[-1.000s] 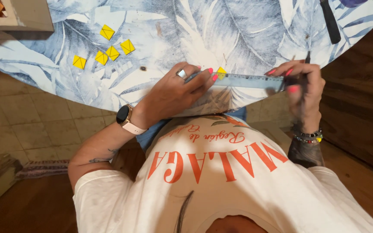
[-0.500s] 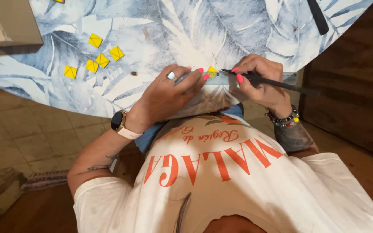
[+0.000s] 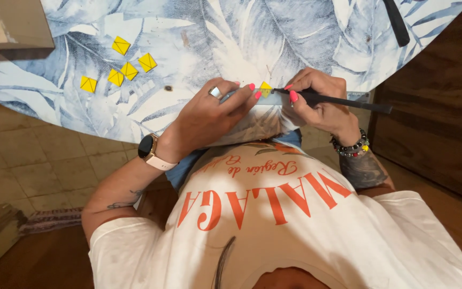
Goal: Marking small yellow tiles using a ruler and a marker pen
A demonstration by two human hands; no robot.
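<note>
My left hand [image 3: 209,115], with a ring and a pale wrist watch, presses a clear bluish ruler [image 3: 275,99] flat at the near edge of the round table [image 3: 215,32]. A small yellow paper square [image 3: 265,89] lies against the ruler, just beyond my left fingertips. My right hand [image 3: 319,101] grips a thin black pen-like tool [image 3: 348,101]. Its tip rests at the yellow square and its shaft points right. The two hands almost touch over the ruler.
Several more yellow squares [image 3: 121,67] lie in a loose group on the leaf-patterned cloth to the left. A wooden box [image 3: 12,27] sits at the top left, a black stick-like object [image 3: 397,21] at the top right. Dark wooden furniture [image 3: 434,134] stands right of the table.
My right hand has left the ruler's right end and moved left, bringing the black tool's tip to the yellow square. My left hand still presses the ruler.
</note>
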